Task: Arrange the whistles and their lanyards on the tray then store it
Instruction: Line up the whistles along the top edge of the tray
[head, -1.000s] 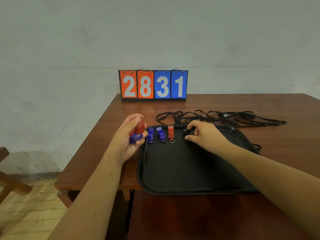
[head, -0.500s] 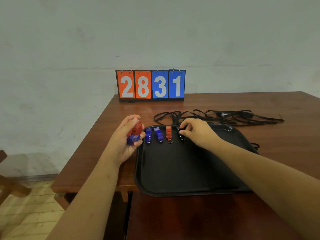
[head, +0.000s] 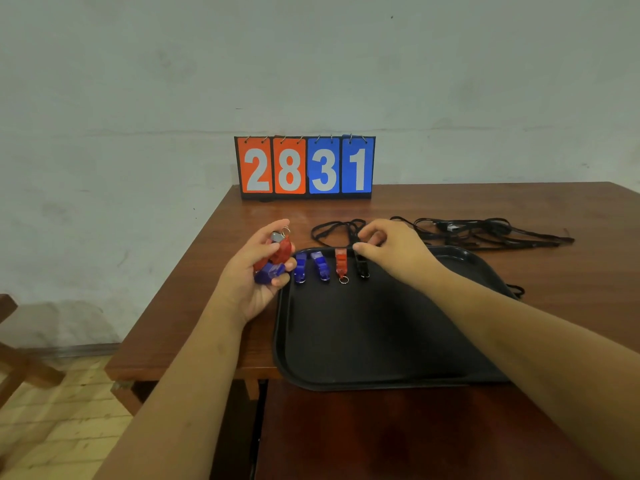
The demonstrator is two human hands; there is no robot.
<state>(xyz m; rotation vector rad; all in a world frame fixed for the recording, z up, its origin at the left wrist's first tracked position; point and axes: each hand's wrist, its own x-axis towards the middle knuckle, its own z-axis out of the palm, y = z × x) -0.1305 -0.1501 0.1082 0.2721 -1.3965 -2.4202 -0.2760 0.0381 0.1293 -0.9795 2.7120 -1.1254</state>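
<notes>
A black tray [head: 381, 341] lies on the brown table [head: 571, 271]. Along its far edge stand two blue whistles [head: 300, 268] [head: 320, 266], a red whistle [head: 341, 265] and a black whistle [head: 362, 269] in a row. My right hand [head: 394, 251] hovers over the far end of the black whistle, fingers loosely spread, thumb tip at its top. Left of the tray, my left hand [head: 249, 282] grips a bunch of whistles [head: 277, 254], red, blue and grey ones. Black lanyards [head: 485, 230] lie tangled behind the tray.
A flip scoreboard [head: 304, 166] reading 2831 stands at the table's back edge against the wall. A second, darker tabletop [head: 415, 438] sits under the tray's near edge. A wooden piece of furniture [head: 20, 362] shows at far left on the floor.
My right hand set the black whistle beside the red one and loosened its pinch, fingers lifting. My left hand stayed put with its whistles.
</notes>
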